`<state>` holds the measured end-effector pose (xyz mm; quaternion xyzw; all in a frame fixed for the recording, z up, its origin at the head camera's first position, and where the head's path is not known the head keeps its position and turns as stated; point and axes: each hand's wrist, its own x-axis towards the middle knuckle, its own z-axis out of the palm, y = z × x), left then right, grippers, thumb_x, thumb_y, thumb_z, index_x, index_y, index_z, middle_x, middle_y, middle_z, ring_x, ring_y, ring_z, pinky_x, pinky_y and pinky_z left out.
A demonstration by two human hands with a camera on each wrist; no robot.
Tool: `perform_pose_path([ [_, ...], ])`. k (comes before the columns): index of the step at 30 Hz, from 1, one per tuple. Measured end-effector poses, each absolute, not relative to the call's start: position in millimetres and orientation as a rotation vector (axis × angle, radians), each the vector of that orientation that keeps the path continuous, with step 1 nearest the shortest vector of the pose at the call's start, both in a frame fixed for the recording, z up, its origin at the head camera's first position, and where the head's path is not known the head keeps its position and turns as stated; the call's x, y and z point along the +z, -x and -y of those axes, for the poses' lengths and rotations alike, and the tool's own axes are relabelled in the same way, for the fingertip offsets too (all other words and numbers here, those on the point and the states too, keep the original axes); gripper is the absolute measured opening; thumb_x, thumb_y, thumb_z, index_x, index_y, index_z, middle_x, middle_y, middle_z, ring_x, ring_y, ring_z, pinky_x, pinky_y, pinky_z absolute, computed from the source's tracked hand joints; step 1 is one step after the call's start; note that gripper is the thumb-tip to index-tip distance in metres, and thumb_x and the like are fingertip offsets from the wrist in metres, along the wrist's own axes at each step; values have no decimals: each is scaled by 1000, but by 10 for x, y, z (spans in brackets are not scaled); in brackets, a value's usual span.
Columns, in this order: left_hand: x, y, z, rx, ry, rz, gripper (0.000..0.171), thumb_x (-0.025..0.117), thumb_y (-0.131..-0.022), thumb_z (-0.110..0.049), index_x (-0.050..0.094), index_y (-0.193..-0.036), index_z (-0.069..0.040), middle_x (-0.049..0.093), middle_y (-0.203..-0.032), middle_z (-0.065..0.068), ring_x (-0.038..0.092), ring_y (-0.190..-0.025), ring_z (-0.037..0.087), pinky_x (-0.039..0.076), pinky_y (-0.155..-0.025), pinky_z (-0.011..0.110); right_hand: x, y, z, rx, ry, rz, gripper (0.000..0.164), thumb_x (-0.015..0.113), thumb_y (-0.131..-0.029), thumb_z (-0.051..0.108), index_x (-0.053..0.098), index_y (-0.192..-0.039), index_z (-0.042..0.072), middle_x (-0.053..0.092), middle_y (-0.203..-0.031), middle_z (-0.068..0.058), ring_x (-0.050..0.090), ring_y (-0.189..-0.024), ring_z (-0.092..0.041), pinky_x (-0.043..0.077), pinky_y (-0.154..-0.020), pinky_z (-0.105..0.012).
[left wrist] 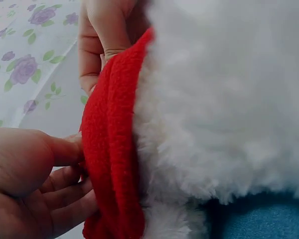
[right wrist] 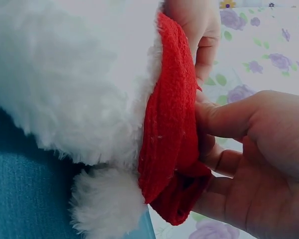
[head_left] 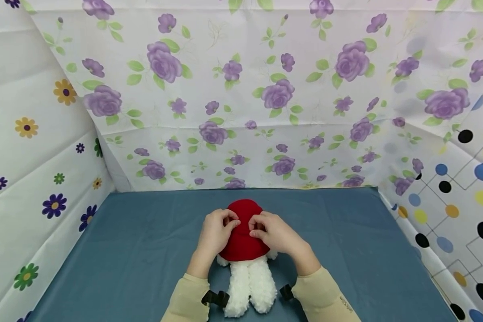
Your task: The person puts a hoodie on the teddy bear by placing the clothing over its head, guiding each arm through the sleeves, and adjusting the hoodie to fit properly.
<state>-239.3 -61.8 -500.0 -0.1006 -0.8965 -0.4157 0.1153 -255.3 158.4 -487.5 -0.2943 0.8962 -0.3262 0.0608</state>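
A white fluffy plush toy (head_left: 250,286) lies on the table with its two legs toward me. Red fleece clothing (head_left: 244,248) covers its upper part, so I cannot see a head. My left hand (head_left: 216,231) pinches the left side of the red cloth between thumb and fingers. On the opposite side my right hand (head_left: 277,232) pinches the cloth too, a small gap from the left. In the right wrist view a fold of the red clothing (right wrist: 172,129) bulges out below the fingers, beside a fluffy white paw (right wrist: 107,201).
A blue-grey cloth (head_left: 145,250) covers the table. Behind it hangs a purple-flowered curtain (head_left: 245,134); a daisy-print sheet (head_left: 32,170) stands at the left and a dotted sheet (head_left: 463,223) at the right. Black straps (head_left: 215,298) circle the cream sleeves.
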Motion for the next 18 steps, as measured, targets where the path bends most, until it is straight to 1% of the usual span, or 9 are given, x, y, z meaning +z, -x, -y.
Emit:
perform_pose_path([
  [3, -5011, 2364, 611, -1185, 271, 2647, 9, 81, -97, -12, 75, -91, -14, 59, -84, -2, 54, -72, 12, 48, -62, 31, -4870, 2534, -1567, -1007, 877, -2701, 11, 74, -103, 16, 64, -100, 20, 55, -90, 5, 55, -77, -13, 50, -67, -31],
  [6, -5022, 2337, 601, -1163, 278, 2663, 11, 79, -99, -10, 71, -91, -13, 56, -86, -1, 53, -73, 13, 48, -65, 31, -4871, 2517, -1552, -1026, 861, -2690, 6, 71, -105, 18, 65, -103, 18, 57, -92, 5, 55, -79, -13, 51, -69, -32],
  [8, -5026, 2335, 592, -1151, 293, 2655, 10, 78, -99, -9, 69, -100, -12, 54, -88, -1, 51, -74, 13, 47, -65, 31, -4878, 2514, -1551, -1022, 855, -2691, 5, 69, -106, 19, 65, -104, 17, 57, -94, 5, 55, -80, -13, 51, -70, -32],
  [9, -5025, 2339, 587, -1142, 305, 2645, 13, 79, -98, -8, 69, -106, -11, 54, -88, 0, 51, -74, 13, 46, -65, 32, -4875, 2515, -1553, -1018, 852, -2695, 5, 69, -106, 18, 65, -104, 18, 57, -94, 5, 55, -80, -13, 51, -70, -32],
  [12, -5020, 2352, 577, -1108, 309, 2622, 28, 81, -97, -10, 71, -122, -13, 53, -88, -1, 49, -73, 13, 45, -64, 31, -4869, 2523, -1567, -1006, 857, -2703, 7, 70, -106, 18, 64, -103, 18, 56, -93, 5, 55, -80, -13, 51, -70, -32],
  [13, -5015, 2355, 575, -1091, 308, 2611, 32, 82, -96, -10, 72, -126, -13, 54, -88, 0, 50, -73, 13, 45, -63, 31, -4866, 2525, -1572, -1004, 860, -2701, 7, 70, -105, 18, 64, -103, 19, 56, -93, 5, 55, -80, -13, 51, -69, -32],
  [14, -5008, 2355, 572, -1071, 305, 2600, 32, 83, -95, -11, 75, -126, -14, 55, -89, 0, 52, -73, 13, 47, -63, 30, -4859, 2528, -1576, -1008, 862, -2696, 8, 71, -105, 18, 64, -102, 19, 56, -93, 5, 55, -79, -13, 51, -69, -32],
  [18, -4976, 2357, 559, -1005, 281, 2558, 19, 86, -92, -12, 85, -110, -13, 62, -94, 2, 62, -79, 17, 56, -68, 33, -4836, 2538, -1586, -1018, 876, -2690, 8, 71, -105, 17, 64, -102, 19, 56, -92, 5, 55, -79, -13, 51, -68, -32],
])
